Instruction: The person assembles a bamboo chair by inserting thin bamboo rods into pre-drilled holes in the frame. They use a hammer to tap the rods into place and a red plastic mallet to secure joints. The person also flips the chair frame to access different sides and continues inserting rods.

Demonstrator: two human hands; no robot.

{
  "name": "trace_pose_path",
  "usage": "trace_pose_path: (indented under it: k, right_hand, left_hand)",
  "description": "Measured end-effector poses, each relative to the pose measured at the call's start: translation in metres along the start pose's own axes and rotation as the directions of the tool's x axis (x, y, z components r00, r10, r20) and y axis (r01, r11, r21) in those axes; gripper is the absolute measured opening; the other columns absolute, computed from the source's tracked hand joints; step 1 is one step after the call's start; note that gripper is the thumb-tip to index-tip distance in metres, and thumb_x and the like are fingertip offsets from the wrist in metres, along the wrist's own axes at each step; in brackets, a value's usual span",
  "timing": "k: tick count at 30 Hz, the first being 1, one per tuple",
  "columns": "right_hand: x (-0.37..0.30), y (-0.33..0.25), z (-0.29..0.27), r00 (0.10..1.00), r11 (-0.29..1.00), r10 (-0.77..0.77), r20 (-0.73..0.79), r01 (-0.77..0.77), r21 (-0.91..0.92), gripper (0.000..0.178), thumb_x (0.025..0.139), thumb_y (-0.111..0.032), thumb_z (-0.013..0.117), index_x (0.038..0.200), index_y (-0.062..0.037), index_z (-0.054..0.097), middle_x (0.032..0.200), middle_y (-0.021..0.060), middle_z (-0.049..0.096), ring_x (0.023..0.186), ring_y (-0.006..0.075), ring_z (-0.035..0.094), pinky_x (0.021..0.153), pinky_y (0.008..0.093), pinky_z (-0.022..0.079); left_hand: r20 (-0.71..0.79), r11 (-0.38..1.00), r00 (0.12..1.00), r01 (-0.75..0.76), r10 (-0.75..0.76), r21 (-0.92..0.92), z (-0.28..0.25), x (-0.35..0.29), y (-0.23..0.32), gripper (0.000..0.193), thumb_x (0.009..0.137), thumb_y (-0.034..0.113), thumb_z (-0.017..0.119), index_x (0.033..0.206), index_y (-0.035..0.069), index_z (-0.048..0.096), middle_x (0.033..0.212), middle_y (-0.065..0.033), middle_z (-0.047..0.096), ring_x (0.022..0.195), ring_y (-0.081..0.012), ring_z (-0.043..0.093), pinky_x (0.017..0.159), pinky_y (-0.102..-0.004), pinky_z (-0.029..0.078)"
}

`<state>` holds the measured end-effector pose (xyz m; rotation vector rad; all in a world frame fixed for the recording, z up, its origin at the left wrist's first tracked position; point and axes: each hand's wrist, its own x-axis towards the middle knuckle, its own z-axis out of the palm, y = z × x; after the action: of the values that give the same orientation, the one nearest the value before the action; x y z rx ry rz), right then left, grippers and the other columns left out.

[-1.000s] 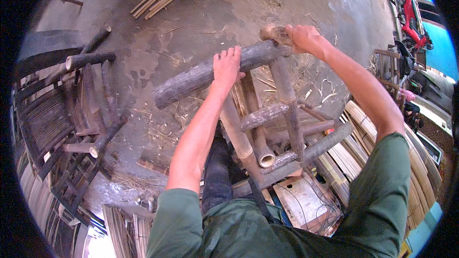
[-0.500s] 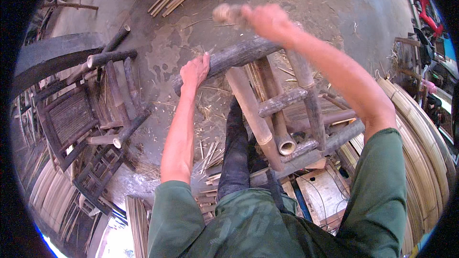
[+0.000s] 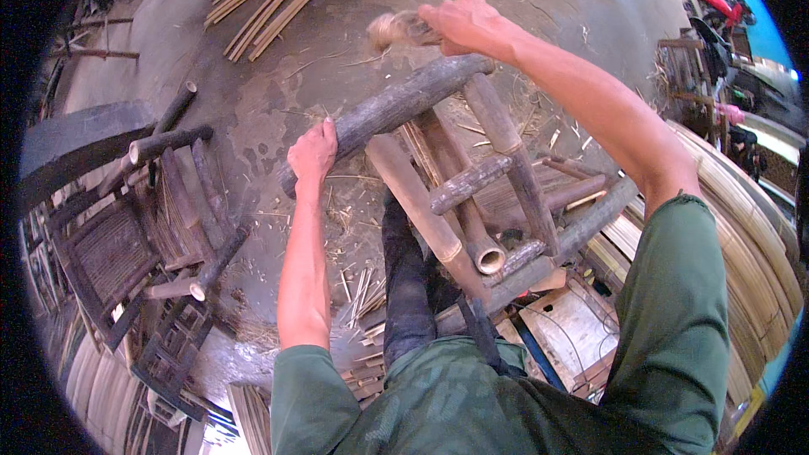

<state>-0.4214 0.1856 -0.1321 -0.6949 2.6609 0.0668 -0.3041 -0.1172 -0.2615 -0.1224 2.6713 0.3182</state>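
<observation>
My left hand point(image 3: 313, 150) is closed round the left end of a thick, dark bamboo pole point(image 3: 396, 105). The pole is the top rail of a bamboo chair frame point(image 3: 415, 194) lying in front of me, with lighter legs and short crosspieces joined to it. Above the pole's far right end, my right hand point(image 3: 474, 24) grips a short mallet-like tool point(image 3: 396, 29). Its rounded, brownish head points left and is smeared by motion, so its exact kind is unclear. A gap shows between the tool's head and the pole.
Finished-looking dark bamboo chairs point(image 3: 118, 244) stand at the left. Split bamboo strips point(image 3: 278, 0) lie on the floor ahead, and long slats point(image 3: 733, 270) are stacked at the right. Bamboo scraps point(image 3: 362, 295) litter the floor by my leg. A pale board point(image 3: 569, 329) sits near my right side.
The whole scene has shifted left and slightly down in the picture as my head turned. Both hands keep their grips, the left on the pole and the right on the mallet-like tool.
</observation>
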Motion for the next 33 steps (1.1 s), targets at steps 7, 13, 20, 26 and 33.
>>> trace_pose_path:
  k: [7,13,20,26,33]
  right_hand:
    - [-0.107,0.008,0.033,0.969,0.930,0.247,-0.016,-0.233,0.283,0.051,0.072,-0.025,0.068,0.116,-0.0071,0.048,0.087,0.0197,0.066,0.081,0.0390,0.065,0.067,0.0481,0.053]
    - [-0.308,-0.088,0.111,0.446,0.217,0.892,0.069,-0.558,0.801,0.073,0.075,-0.026,0.069,0.137,-0.0075,0.035,0.107,0.0245,0.063,0.095,0.0397,0.063,0.083,0.0458,0.050]
    - [-0.530,-0.247,0.256,-0.500,-0.705,0.691,0.521,-0.308,0.639,0.053,0.074,-0.020,0.068,0.118,0.0001,0.047,0.090,0.0127,0.063,0.063,0.0184,0.062,0.056,0.0334,0.052]
    - [-0.555,-0.281,0.331,-0.387,-0.824,0.510,0.768,0.036,0.565,0.045,0.071,-0.018,0.069,0.106,0.0062,0.052,0.083,0.0100,0.062,0.061,0.0174,0.059,0.055,0.0345,0.048]
    - [-0.509,-0.248,0.271,-0.268,-0.842,0.538,0.799,-0.132,0.523,0.043,0.073,-0.016,0.067,0.108,0.0029,0.051,0.082,0.0094,0.062,0.067,0.0173,0.060,0.060,0.0329,0.050]
  left_hand:
    - [0.046,0.998,0.997,-0.060,0.062,-0.034,0.008,0.005,-0.003,0.058,0.096,0.052,0.025,0.109,0.013,0.065,0.106,-0.0202,0.064,0.102,-0.0417,0.059,0.087,-0.0519,0.045]
    - [0.214,0.975,0.956,-0.177,0.203,-0.133,-0.003,0.009,0.022,0.066,0.093,0.061,0.030,0.131,0.010,0.051,0.123,-0.0235,0.056,0.114,-0.0427,0.052,0.098,-0.0483,0.039]
    - [0.214,0.859,0.834,-0.508,0.508,-0.057,0.010,0.031,0.135,0.085,0.077,0.064,0.061,0.134,0.004,0.042,0.121,-0.0275,0.056,0.112,-0.0404,0.055,0.094,-0.0455,0.043]
    - [0.234,0.871,0.839,-0.479,0.492,-0.111,0.016,0.021,0.159,0.076,0.075,0.060,0.066,0.118,0.000,0.049,0.106,-0.0254,0.063,0.102,-0.0381,0.060,0.088,-0.0443,0.045]
    - [0.202,0.848,0.824,-0.514,0.530,-0.131,0.011,0.017,0.154,0.072,0.077,0.056,0.068,0.115,-0.002,0.049,0.106,-0.0265,0.061,0.100,-0.0399,0.059,0.086,-0.0450,0.045]
